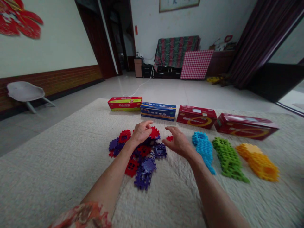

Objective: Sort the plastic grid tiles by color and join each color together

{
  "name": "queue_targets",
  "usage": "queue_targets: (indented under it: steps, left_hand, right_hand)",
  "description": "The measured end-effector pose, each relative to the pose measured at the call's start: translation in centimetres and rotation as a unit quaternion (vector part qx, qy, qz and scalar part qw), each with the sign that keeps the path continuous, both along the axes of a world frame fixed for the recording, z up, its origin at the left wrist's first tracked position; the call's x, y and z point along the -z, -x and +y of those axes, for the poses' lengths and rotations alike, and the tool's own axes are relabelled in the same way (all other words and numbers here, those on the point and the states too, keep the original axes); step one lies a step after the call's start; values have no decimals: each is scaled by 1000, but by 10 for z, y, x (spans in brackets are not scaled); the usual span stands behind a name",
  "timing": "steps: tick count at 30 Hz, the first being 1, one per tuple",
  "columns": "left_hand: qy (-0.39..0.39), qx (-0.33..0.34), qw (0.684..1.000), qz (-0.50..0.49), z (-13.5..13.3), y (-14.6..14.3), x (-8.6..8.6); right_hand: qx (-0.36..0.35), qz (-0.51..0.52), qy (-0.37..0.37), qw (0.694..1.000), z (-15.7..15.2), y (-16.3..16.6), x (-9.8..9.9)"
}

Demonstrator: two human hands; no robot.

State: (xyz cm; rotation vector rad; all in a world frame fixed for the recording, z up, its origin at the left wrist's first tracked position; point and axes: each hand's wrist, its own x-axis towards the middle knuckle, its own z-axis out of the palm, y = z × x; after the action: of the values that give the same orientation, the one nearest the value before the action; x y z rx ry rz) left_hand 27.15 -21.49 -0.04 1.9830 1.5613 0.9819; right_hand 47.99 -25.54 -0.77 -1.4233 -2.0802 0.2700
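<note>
My left hand [142, 132] is over a loose pile of notched plastic building blocks, its fingers bent at the edge of a red block [155, 133]. The pile mixes red and purple squares, such as a purple block [148, 165] and a red windowed block [131, 167] at the near side. To the right of the pile is my right hand [177, 141], thumb and fingers apart. Another red block [169, 138] shows between its thumb and fingers, lying beyond them on the mat; I see no grip on it.
Rows of blue blocks [203, 148], green blocks [229, 160] and yellow blocks [258, 161] lie on the pale mat [71, 164] at the right. Behind stand a red-yellow box [125, 104], a blue box [158, 111], a dark red box [196, 116] and another red box [245, 126].
</note>
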Motion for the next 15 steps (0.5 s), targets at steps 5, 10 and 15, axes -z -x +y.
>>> queue_targets:
  steps: [5,10,15]
  left_hand:
    - [29,19,998,-48,-5,-13,2]
    - [64,23,995,-72,-9,-23,0]
    - [50,17,996,66,-4,5,-11]
  right_hand:
    - [7,54,-29,998,-9,26,-3]
    - [6,52,-55,997,-15,38,-3]
    - [41,-15,-24,999,-12,29,-6]
